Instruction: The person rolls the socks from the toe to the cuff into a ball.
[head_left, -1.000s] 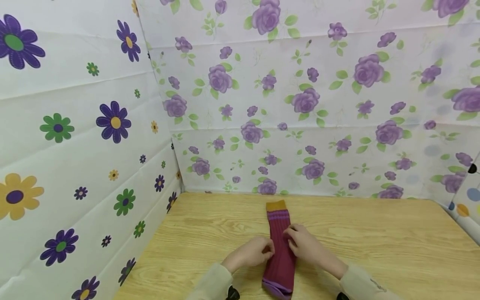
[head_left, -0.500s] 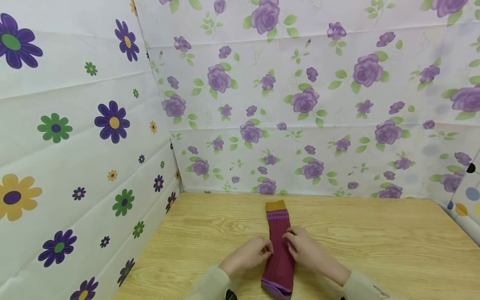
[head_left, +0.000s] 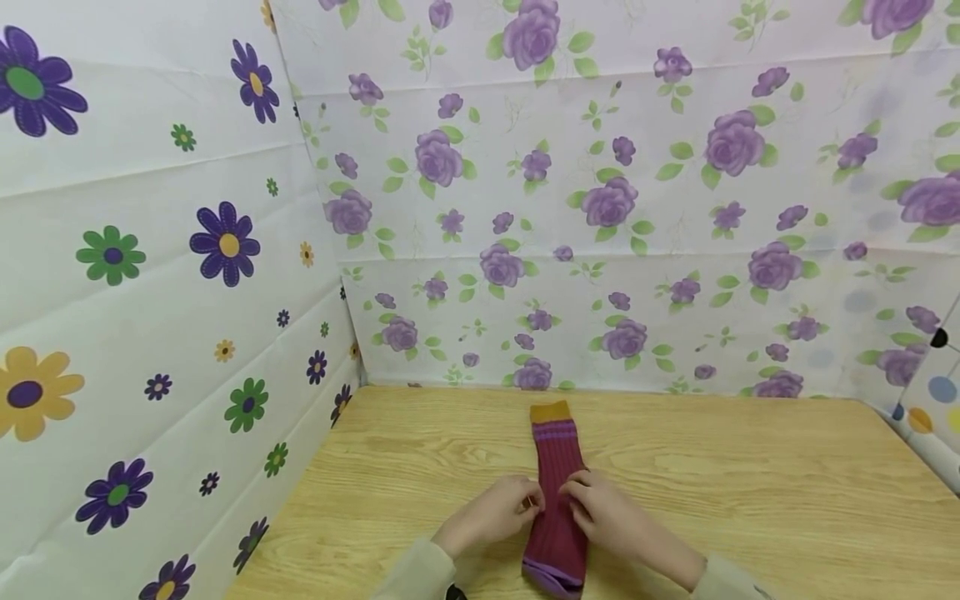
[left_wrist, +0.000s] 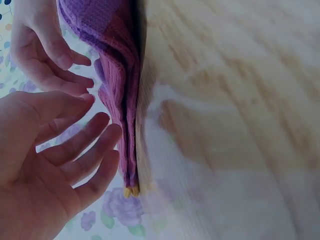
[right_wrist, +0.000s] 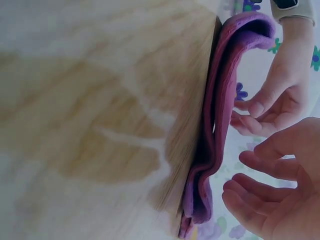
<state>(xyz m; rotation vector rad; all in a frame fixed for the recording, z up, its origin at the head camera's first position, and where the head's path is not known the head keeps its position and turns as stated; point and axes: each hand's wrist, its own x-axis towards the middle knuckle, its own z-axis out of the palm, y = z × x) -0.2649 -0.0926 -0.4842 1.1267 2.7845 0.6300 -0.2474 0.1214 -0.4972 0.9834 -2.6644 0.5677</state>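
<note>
A pair of maroon ribbed socks, stacked one on the other, lies lengthwise on the wooden table. Mustard cuffs point to the back wall, with purple stripes below them and purple toes nearest the person. My left hand hovers at the left side of the socks, its fingers loosely bent with fingertips right by the fabric. Over the right side is my right hand, fingers relaxed and overlapping the socks in the head view. Both wrist views show gaps between the fingers and nothing held; the left wrist view shows the layered sock edge.
The light wooden table reaches back to a wall sheet with purple roses. A sheet with coloured daisies borders the left side, and a dotted sheet stands at the right edge.
My right hand has shifted slightly nearer the person along the socks. My left hand has barely moved, and the socks lie as before.
</note>
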